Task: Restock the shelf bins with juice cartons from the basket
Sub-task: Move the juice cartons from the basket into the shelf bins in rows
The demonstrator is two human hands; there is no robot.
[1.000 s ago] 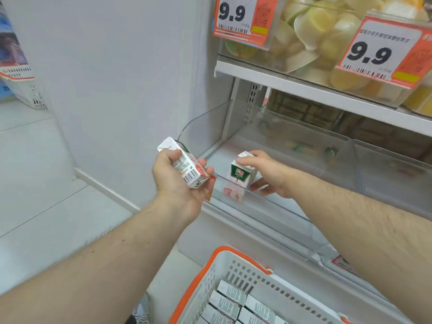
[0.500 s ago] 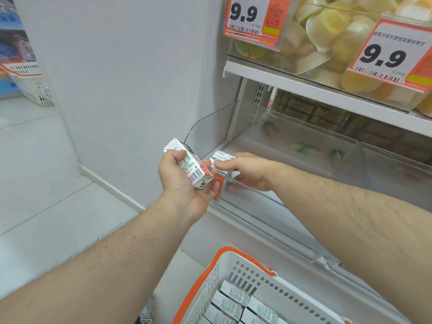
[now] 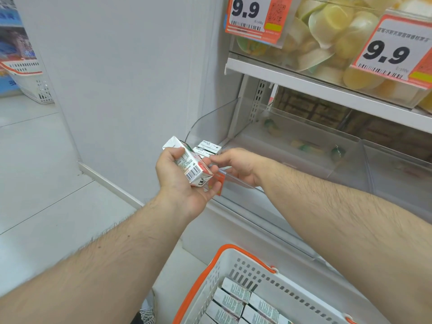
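My left hand (image 3: 181, 187) grips a white juice carton (image 3: 189, 166) with a barcode, just in front of the clear shelf bin (image 3: 211, 121). My right hand (image 3: 237, 164) reaches over the bin's front wall, its fingers stretched left against another juice carton (image 3: 207, 146) that lies in the bin's left corner. Its fingertips are partly hidden behind the carton in my left hand. Below, the white basket with an orange rim (image 3: 236, 249) holds several more cartons (image 3: 236, 298) packed side by side.
Above the bin, a shelf (image 3: 304, 83) carries clear tubs of yellow jelly cups with 9.9 price tags (image 3: 251, 12). To the right is a second clear bin (image 3: 397, 164). A white wall panel stands to the left, and another basket (image 3: 35, 85) sits far left.
My right hand carried its carton from the middle of the bin to the left corner and laid it down there. My left hand stayed put with its carton.
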